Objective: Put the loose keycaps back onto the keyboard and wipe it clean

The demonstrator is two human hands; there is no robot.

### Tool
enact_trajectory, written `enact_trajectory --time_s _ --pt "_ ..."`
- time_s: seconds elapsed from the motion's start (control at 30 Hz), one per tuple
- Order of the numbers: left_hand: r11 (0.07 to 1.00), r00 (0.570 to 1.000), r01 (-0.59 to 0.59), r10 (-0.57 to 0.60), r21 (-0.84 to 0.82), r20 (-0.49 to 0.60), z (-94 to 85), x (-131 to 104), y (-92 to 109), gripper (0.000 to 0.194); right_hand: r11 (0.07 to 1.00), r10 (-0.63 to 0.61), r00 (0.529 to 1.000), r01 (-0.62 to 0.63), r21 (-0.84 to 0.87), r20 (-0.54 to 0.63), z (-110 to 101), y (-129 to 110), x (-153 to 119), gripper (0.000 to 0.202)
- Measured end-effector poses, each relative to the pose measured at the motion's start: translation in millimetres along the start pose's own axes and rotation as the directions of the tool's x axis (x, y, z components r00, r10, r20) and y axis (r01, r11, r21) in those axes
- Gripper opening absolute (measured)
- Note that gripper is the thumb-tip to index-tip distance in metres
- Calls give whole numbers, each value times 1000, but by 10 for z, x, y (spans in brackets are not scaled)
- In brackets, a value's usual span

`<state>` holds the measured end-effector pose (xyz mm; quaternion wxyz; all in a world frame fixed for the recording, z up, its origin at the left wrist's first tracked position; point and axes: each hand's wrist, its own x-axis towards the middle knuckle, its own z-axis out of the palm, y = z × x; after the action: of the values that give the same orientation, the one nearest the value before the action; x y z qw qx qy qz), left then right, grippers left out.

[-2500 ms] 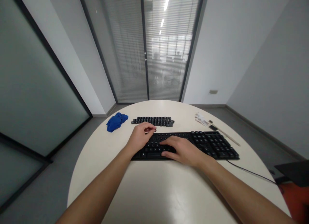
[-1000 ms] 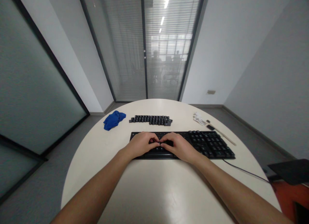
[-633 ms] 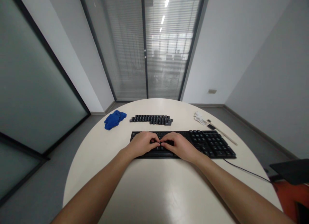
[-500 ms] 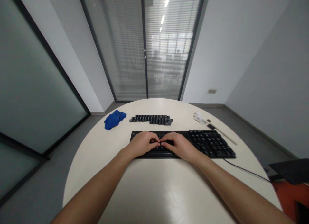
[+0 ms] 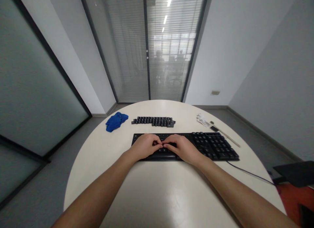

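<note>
A black keyboard (image 5: 211, 149) lies across the round table, and both hands rest over its left and middle part. My left hand (image 5: 147, 145) has thumb and fingers drawn together in a pinch at the keys. Mirroring it, my right hand (image 5: 181, 147) pinches from the other side, and the fingertips of both meet at one spot. Whatever is between them is too small and hidden to make out. Behind the keyboard, loose black keycaps (image 5: 157, 120) stand in short rows.
A crumpled blue cloth (image 5: 116, 121) lies at the far left of the white table (image 5: 147, 188). At the back right are a white bundle (image 5: 202, 119) and a thin brush-like stick (image 5: 229, 136) with a dark end. The keyboard's cable (image 5: 250, 172) runs off the right edge.
</note>
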<state>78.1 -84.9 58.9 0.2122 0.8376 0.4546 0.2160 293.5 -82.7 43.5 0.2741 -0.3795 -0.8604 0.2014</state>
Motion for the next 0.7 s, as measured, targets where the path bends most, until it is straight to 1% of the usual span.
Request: enact_trajectory --time_s 0.23,0.5,0.7 --pt "1000 999 23 -23 1 -24 -5 14 10 14 1000 1 1000 -1 -6 -19 9 -4 3 17" --pt "997 997 74 -74 27 -15 11 0 7 12 1000 0 1000 0 -2 -13 12 10 10 15" --pt "997 998 69 -70 -22 -10 17 0 -13 11 1000 -8 1000 8 -10 -23 1 -7 -5 14"
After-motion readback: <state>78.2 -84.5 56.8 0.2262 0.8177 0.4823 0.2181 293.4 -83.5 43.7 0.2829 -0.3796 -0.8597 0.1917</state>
